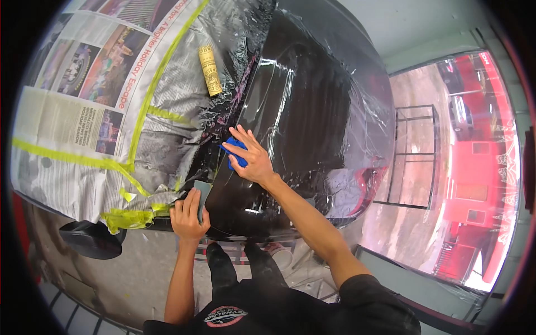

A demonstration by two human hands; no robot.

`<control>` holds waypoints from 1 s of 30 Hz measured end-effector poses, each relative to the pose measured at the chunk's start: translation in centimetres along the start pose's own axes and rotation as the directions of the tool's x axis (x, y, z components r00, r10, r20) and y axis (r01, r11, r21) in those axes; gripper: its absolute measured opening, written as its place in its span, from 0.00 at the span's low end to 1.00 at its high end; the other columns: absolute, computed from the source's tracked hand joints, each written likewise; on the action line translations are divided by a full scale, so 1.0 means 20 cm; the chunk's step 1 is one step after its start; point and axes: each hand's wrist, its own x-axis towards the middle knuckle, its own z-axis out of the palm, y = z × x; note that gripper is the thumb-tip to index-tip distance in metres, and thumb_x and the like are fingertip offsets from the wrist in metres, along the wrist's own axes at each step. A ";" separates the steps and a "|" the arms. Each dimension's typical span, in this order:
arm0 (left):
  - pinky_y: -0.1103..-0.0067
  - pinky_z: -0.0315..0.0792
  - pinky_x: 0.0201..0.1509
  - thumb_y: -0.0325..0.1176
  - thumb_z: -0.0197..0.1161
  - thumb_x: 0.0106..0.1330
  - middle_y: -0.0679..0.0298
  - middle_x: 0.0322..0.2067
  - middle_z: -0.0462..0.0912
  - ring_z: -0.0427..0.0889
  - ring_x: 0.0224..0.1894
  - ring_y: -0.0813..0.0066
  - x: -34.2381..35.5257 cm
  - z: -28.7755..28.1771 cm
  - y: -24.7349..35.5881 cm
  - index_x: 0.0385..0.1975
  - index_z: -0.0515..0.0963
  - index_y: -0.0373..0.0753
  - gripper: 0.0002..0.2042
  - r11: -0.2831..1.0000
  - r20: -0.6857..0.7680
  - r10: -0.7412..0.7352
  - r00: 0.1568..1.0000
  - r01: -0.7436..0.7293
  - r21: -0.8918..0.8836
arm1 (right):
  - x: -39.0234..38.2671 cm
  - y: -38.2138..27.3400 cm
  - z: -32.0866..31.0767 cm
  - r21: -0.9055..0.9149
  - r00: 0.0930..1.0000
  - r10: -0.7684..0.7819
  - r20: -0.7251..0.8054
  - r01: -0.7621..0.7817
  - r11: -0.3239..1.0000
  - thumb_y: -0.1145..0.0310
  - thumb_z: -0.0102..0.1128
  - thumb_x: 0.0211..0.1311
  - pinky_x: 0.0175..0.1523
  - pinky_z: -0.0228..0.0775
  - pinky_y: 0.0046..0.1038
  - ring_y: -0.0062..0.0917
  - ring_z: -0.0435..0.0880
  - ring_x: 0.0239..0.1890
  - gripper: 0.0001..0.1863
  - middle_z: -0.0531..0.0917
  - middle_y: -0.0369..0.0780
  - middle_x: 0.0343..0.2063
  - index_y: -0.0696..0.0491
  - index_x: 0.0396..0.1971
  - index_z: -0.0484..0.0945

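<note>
My right hand (255,161) presses a crumpled blue cloth (237,153) against the wet, dark car hood (312,106), close to the hood's masked edge. Its fingers are bent over the cloth. Nearer to me, my left hand (188,219) grips a grey-green sheet of sandpaper (204,194) and holds it flat at the hood's near corner. The thumb lies along one side of the sheet and the fingers along the other. Beside both hands, wet newspaper (170,142) covers the windshield side, held with yellow-green masking tape (146,109).
A yellow printed tube-shaped piece (210,70) lies on the wet paper. A dark side mirror (92,239) juts out at the left. Beneath the car edge stands a white bucket (280,258). To the right, a black metal frame (414,156) stands on the floor by an opening.
</note>
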 end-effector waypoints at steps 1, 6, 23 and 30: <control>0.69 0.66 0.37 0.33 0.64 0.51 0.63 0.55 0.84 0.78 0.36 0.61 -0.01 0.00 -0.01 0.53 0.82 0.38 0.25 1.000 0.006 -0.001 1.000 0.001 0.003 | 0.02 0.01 0.00 0.015 1.000 0.004 0.008 -0.005 1.000 0.69 0.66 0.59 0.77 0.57 0.46 0.40 0.67 0.72 0.19 0.75 0.43 0.66 0.43 0.52 0.86; 0.69 0.66 0.36 0.34 0.64 0.51 0.64 0.56 0.84 0.78 0.35 0.62 -0.02 0.01 0.00 0.52 0.82 0.37 0.25 1.000 0.012 0.004 1.000 -0.004 0.014 | 0.27 0.29 -0.08 -0.149 0.988 0.064 -0.143 -0.086 0.985 0.67 0.64 0.61 0.77 0.54 0.49 0.43 0.67 0.72 0.19 0.73 0.46 0.67 0.43 0.53 0.86; 0.69 0.66 0.39 0.31 0.62 0.51 0.62 0.56 0.85 0.76 0.34 0.63 -0.05 0.00 0.01 0.50 0.84 0.37 0.23 0.997 0.101 -0.036 0.994 0.029 0.065 | 0.98 1.04 -0.32 -0.218 0.973 0.140 -0.185 -0.179 0.959 0.56 0.59 0.67 0.80 0.49 0.42 0.42 0.61 0.75 0.20 0.69 0.44 0.70 0.37 0.58 0.83; 0.70 0.66 0.36 0.37 0.60 0.52 0.62 0.55 0.85 0.76 0.31 0.64 -0.04 0.00 0.00 0.48 0.85 0.38 0.22 0.994 0.078 0.000 0.997 -0.009 0.113 | 1.17 1.26 -0.37 -0.262 0.864 0.298 -0.405 -0.422 0.868 0.53 0.54 0.69 0.79 0.48 0.43 0.49 0.60 0.75 0.25 0.67 0.51 0.70 0.45 0.62 0.79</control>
